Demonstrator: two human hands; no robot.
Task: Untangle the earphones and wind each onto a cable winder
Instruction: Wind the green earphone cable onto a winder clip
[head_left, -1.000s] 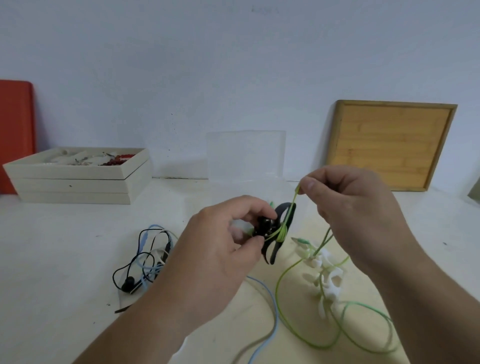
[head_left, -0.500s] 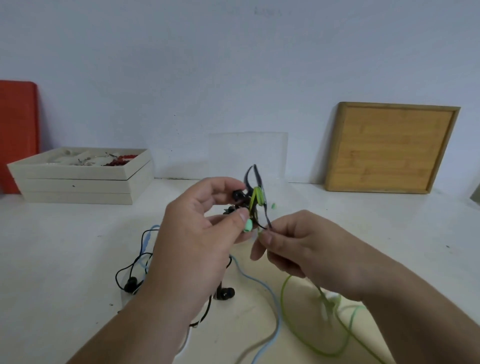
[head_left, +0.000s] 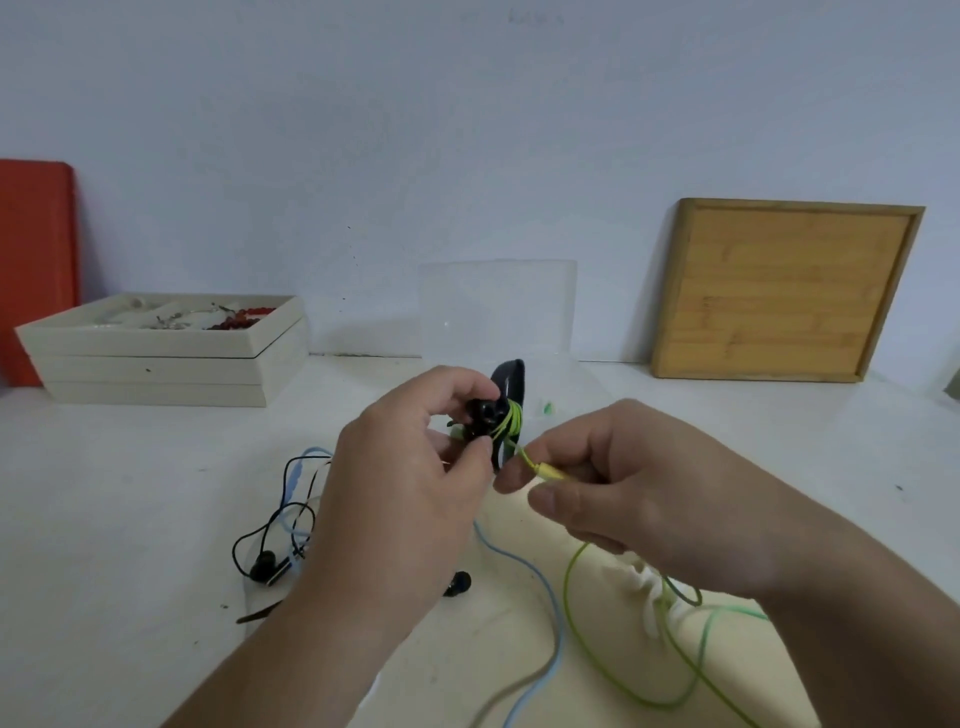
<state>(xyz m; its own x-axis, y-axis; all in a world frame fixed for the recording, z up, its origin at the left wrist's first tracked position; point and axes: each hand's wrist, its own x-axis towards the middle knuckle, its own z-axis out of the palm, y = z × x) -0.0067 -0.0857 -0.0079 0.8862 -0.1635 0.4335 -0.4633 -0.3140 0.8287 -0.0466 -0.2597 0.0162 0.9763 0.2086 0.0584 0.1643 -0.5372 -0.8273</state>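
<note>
My left hand (head_left: 410, 488) pinches a black cable winder (head_left: 506, 402) above the table, with several turns of green earphone cable (head_left: 511, 422) wound round its middle. My right hand (head_left: 623, 488) pinches that green cable just right of the winder; the rest of the cable loops down over the table (head_left: 613, 670). A black earphone tangle (head_left: 270, 545) lies left of my left forearm, mixed with a blue cable (head_left: 545, 587). White winders (head_left: 654, 592) lie partly hidden under my right wrist.
Stacked cream trays (head_left: 156, 364) with small items stand at the back left beside a red board (head_left: 36, 270). A clear plastic box (head_left: 498, 312) sits behind my hands. A wooden tray (head_left: 779, 291) leans on the wall at the right.
My right hand has swung from above the winder down and round to its right side, carrying the green cable. The winder has turned in my left hand and carries more green turns.
</note>
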